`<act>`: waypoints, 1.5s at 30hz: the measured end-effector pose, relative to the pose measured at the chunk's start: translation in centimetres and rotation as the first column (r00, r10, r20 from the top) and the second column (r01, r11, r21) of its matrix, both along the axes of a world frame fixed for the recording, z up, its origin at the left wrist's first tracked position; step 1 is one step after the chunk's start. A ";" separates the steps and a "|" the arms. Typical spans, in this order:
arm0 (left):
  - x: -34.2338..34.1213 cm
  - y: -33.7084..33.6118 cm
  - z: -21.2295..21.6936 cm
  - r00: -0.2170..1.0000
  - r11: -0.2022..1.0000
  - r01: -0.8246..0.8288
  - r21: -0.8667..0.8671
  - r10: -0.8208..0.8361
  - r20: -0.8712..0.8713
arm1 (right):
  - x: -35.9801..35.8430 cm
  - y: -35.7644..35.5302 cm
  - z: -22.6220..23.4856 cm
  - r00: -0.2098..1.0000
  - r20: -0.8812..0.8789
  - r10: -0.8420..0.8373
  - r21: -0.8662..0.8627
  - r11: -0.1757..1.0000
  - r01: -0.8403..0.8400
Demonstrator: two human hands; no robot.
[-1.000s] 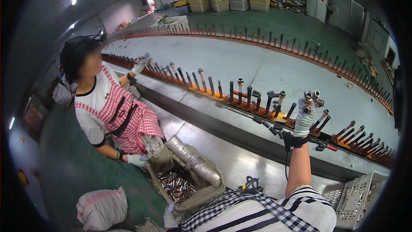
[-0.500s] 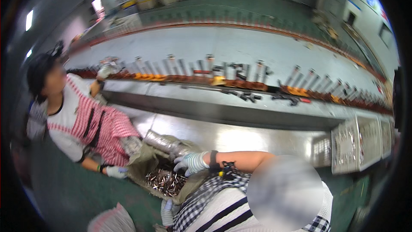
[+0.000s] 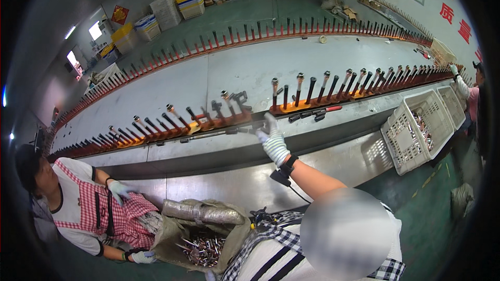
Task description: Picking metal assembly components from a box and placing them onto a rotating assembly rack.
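My right hand (image 3: 273, 143), in a white striped glove, reaches over the near edge of the long table. Its fingers are spread and I see nothing between them. Right by the fingertips runs a row of upright rods with black and silver sleeves (image 3: 274, 93) on an orange-brown rail. Loose black cylindrical pieces (image 3: 307, 116) lie beside the rail. Of my left hand (image 3: 210, 276) only a sliver shows at the lower edge, its fingers hidden. Close to it, an open woven sack (image 3: 237, 231) holds many small shiny metal pieces (image 3: 205, 247).
A plastic-wrapped roll (image 3: 200, 212) rests on the sack. At left sits a co-worker in a red checked apron (image 3: 96, 203), one glove at the sack. White crates (image 3: 409, 132) stand at right, beside another person (image 3: 471, 93). Another rod row (image 3: 229, 36) runs along the table's far side.
My right hand has gone from above the sack to the rod row, up and right. The co-worker's upper hand has left the row for their lap. My view has turned and tilted.
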State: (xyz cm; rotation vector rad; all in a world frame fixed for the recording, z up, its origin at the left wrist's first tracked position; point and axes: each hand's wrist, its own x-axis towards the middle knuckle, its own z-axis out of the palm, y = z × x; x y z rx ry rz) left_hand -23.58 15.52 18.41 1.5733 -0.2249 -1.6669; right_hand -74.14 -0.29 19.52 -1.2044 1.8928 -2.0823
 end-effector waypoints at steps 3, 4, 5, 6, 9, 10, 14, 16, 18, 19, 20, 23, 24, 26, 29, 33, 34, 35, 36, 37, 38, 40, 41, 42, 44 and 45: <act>-1.0 -0.3 0.4 0.999 0.999 -0.042 0.004 0.042 -0.007 | -3.0 -2.8 3.4 0.973 0.227 -0.044 -0.043 0.998 0.056; -1.3 -0.2 0.5 0.999 0.999 -0.047 0.003 0.048 -0.011 | -4.0 -4.1 4.2 0.980 0.162 -0.111 -0.070 0.990 0.124; -1.5 -0.2 0.6 0.998 0.998 -0.056 0.000 0.056 -0.015 | -4.6 -5.5 4.8 0.979 0.101 -0.178 -0.102 0.977 0.188; -1.8 -0.1 0.7 0.998 0.998 -0.066 -0.002 0.066 -0.018 | -5.2 -6.7 5.5 0.979 0.091 -0.181 -0.033 0.982 0.185; -3.3 -1.0 0.7 0.998 0.998 -0.064 0.026 0.064 -0.014 | -9.4 -11.8 4.7 0.881 0.472 -0.014 -0.033 0.999 0.034; -3.3 -0.6 0.7 0.996 0.995 -0.093 0.028 0.094 -0.009 | -8.0 -12.2 6.8 0.869 0.489 0.078 -0.108 0.994 -0.028; -3.8 0.3 1.1 0.988 0.988 -0.151 0.028 0.151 -0.009 | -4.1 -9.2 13.4 0.933 0.297 0.202 -0.381 0.921 -0.078; -4.3 0.2 1.1 0.987 0.987 -0.160 0.034 0.160 -0.006 | -3.8 -7.9 12.8 0.921 0.308 0.238 -0.529 0.847 -0.042; -4.8 0.0 1.3 0.985 0.985 -0.170 0.039 0.170 0.001 | -4.9 -7.9 9.6 0.928 0.372 0.012 -0.468 0.866 0.177; -4.8 0.2 1.5 0.985 0.984 -0.173 0.042 0.173 0.005 | -5.3 -7.6 8.2 0.888 0.459 -0.030 -0.429 0.868 0.251; -4.8 0.1 1.6 0.985 0.984 -0.174 0.041 0.174 0.012 | -5.9 -7.7 7.1 0.884 0.440 -0.159 -0.440 0.820 0.367; -5.1 0.2 1.6 0.985 0.985 -0.170 0.034 0.170 0.020 | -7.1 -7.2 6.1 0.841 0.477 -0.257 -0.422 0.772 0.475; -5.1 0.3 1.6 0.985 0.985 -0.171 0.031 0.171 0.021 | -8.0 -7.9 5.3 0.866 0.413 -0.282 -0.298 0.857 0.421; -5.5 -0.2 1.6 0.988 0.988 -0.154 0.030 0.154 0.018 | -11.3 -9.7 2.7 0.903 0.308 -0.298 0.063 0.954 0.294; -5.5 0.4 1.6 0.984 0.984 -0.176 0.034 0.175 0.030 | -9.3 -11.1 6.1 0.921 0.380 0.084 -0.354 0.933 0.061; -5.6 0.3 1.8 0.989 0.988 -0.150 0.025 0.149 0.019 | -7.2 -7.4 13.7 0.957 0.214 0.194 -0.544 0.837 -0.048; -5.7 0.4 1.6 0.989 0.989 -0.146 0.024 0.146 0.016 | -7.1 -6.8 14.1 0.977 0.169 0.134 -0.589 0.808 -0.009; -5.9 0.2 1.5 0.989 0.989 -0.145 0.021 0.145 0.010 | -7.3 -6.8 13.1 0.987 0.127 -0.095 -0.527 0.837 0.148; -5.6 0.4 1.4 0.988 0.988 -0.154 0.020 0.154 0.006 | -7.0 -6.0 11.7 0.956 0.269 -0.120 -0.472 0.849 0.239; -5.5 0.5 1.3 0.987 0.987 -0.162 0.020 0.162 0.002 | -6.4 -5.1 10.5 0.904 0.402 -0.143 -0.404 0.859 0.315; -5.5 0.4 1.3 0.987 0.987 -0.160 0.018 0.160 -0.004 | -6.9 -4.8 9.0 0.886 0.421 -0.195 -0.455 0.799 0.393; -5.5 0.4 1.2 0.987 0.987 -0.162 0.018 0.163 -0.013 | -8.1 -4.3 7.0 0.809 0.259 -0.527 -0.394 0.708 0.587; -5.4 0.5 1.2 0.987 0.987 -0.158 0.022 0.158 -0.016 | -8.1 -4.0 6.7 0.813 0.567 -0.133 -0.427 0.796 0.429; -5.4 0.4 1.1 0.988 0.988 -0.151 0.019 0.151 -0.016 | -9.4 -5.1 4.8 0.882 0.388 -0.268 -0.263 0.885 0.385; -5.4 0.7 1.3 0.988 0.988 -0.156 0.019 0.156 -0.013 | -11.7 -7.3 1.6 0.889 0.116 -0.443 -0.051 0.891 0.451; -5.2 0.9 1.4 0.986 0.986 -0.165 0.019 0.165 -0.009 | -12.0 -8.1 1.1 0.916 0.370 -0.152 -0.132 0.968 0.214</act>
